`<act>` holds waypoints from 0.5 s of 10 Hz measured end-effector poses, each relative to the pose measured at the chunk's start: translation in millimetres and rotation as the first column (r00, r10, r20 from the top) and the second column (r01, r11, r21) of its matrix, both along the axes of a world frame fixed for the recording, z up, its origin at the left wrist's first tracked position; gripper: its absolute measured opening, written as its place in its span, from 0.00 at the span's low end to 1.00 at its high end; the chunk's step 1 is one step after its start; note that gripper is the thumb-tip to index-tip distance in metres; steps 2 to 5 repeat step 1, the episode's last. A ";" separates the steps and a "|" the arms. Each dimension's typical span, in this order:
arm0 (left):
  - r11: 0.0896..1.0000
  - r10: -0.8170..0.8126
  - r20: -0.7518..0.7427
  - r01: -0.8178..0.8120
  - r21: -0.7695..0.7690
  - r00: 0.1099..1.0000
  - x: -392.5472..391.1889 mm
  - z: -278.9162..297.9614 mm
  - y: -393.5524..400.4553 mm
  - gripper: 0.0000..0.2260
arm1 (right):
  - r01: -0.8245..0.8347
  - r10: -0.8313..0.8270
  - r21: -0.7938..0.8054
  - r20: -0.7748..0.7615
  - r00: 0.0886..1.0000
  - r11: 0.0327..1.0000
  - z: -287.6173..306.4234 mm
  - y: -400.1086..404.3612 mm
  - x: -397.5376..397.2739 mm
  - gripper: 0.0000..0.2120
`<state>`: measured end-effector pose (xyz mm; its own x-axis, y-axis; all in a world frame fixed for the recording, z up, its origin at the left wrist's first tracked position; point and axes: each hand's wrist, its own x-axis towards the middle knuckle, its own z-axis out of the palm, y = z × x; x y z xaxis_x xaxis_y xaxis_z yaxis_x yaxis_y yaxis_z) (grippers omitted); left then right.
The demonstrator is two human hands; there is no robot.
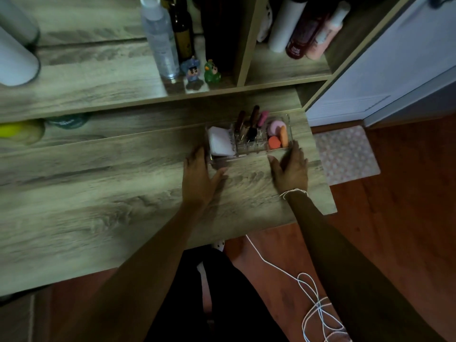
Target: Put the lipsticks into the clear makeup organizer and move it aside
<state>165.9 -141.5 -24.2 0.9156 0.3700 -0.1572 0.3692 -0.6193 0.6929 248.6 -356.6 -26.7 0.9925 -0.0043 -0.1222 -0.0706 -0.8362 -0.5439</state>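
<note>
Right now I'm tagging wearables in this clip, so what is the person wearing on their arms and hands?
Both forearms are bare, with no sleeves in view. The left hand shows no ring, watch or glove. The right hand is also ungloved, but a thin white string is wound around its wrist.

Single head cam, wide-angle: looks fwd and steeply down over counter; close range, floor visible at right.
</note>
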 end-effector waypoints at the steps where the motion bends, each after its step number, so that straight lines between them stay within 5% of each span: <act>1: 1.000 -0.006 -0.010 0.006 -0.016 1.000 -14.0 0.3 0.9 0.31 | 0.065 -0.065 -0.013 0.041 0.997 0.998 -5.6 3.4 -19.0 0.36; 5: 1.000 -0.006 -0.010 0.006 -0.016 1.000 -14.0 0.3 0.9 0.31 | 0.065 -0.065 -0.013 0.041 0.997 0.998 -5.6 3.4 -19.0 0.36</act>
